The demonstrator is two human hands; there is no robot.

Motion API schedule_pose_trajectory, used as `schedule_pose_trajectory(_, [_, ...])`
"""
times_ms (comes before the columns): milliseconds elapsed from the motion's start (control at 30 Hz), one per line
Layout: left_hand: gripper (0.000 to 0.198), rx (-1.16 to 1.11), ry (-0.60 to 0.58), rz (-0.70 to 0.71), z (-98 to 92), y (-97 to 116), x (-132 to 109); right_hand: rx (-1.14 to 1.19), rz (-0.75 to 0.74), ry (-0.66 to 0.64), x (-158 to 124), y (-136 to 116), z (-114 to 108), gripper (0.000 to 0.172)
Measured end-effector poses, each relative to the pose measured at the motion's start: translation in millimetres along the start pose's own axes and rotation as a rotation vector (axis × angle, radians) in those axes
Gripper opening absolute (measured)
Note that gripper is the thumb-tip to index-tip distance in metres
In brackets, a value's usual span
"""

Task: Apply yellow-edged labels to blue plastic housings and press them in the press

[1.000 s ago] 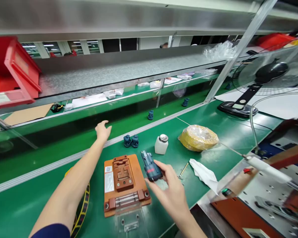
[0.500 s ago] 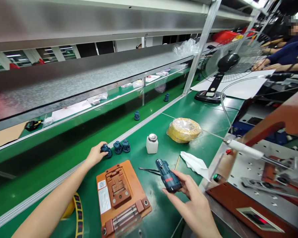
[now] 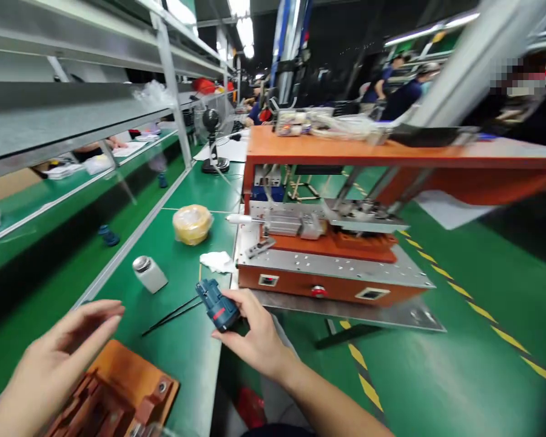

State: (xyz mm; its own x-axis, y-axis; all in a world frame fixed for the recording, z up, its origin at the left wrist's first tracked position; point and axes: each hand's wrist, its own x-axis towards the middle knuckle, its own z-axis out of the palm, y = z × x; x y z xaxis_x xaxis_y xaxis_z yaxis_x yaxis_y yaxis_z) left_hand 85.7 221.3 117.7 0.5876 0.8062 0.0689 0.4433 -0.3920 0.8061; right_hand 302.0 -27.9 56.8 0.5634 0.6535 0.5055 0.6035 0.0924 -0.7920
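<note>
My right hand is closed around a small dark blue tool-shaped part with a red label, held just above the green bench edge. My left hand hovers open at the lower left, fingers stretched out and empty, above the orange fixture block. Black tweezers lie on the mat between the two hands.
A white dispenser bottle, a yellow tape roll in plastic and a white cloth sit on the green mat. An orange press machine stands to the right. Conveyor with blue parts on the left. Other people work far behind.
My view has swung to the right. My left hand has left the blue parts by the conveyor rail and come back open over the fixture. My right hand keeps the blue part.
</note>
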Motion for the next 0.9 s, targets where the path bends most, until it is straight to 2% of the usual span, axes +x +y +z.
schedule_pose_trajectory(67, [0.055,-0.207,-0.327,-0.053,52.0,34.9,-12.1,-0.038,-0.029,0.045,-6.3,-2.1,-13.7,0.066])
schedule_pose_trajectory(133, [0.061,-0.411,-0.548,-0.138,106.4,65.7,-26.3,-0.096,-0.099,0.072,-12.1,-2.7,-28.4,0.069])
schedule_pose_trajectory(200, [0.062,-0.582,-0.612,-0.177,154.5,91.9,-40.4,-0.174,-0.165,0.094,-17.3,0.3,-44.0,0.069])
schedule_pose_trajectory(300, [0.061,-0.763,-0.56,-0.157,204.2,126.7,-57.9,-0.261,-0.169,0.161,-25.4,10.3,-68.7,0.069])
schedule_pose_trajectory(400, [0.062,-0.854,-0.587,-0.155,229.1,159.7,-69.2,-0.233,-0.104,0.276,-34.9,19.3,-93.2,0.064])
schedule_pose_trajectory(533, [0.049,-0.882,-0.763,-0.225,250.0,193.0,-74.1,-0.102,0.012,0.391,-43.9,25.1,-123.4,0.059])
schedule_pose_trajectory(600, [0.042,-0.888,-0.778,-0.249,261.5,201.4,-74.6,-0.037,0.077,0.411,-46.3,27.3,-136.7,0.06])
schedule_pose_trajectory(700, [0.038,-0.882,-0.724,-0.287,277.6,207.2,-76.3,0.084,0.15,0.422,-49.7,30.8,-152.6,0.058])
schedule_pose_trajectory(800, [0.038,-0.875,-0.716,-0.316,289.3,211.3,-79.8,0.174,0.162,0.442,-53.6,35.8,-163.0,0.059])
schedule_pose_trajectory(900, [0.04,-0.851,-0.709,-0.298,297.1,215.8,-83.5,0.166,0.151,0.476,-56.4,42.1,-169.1,0.06])
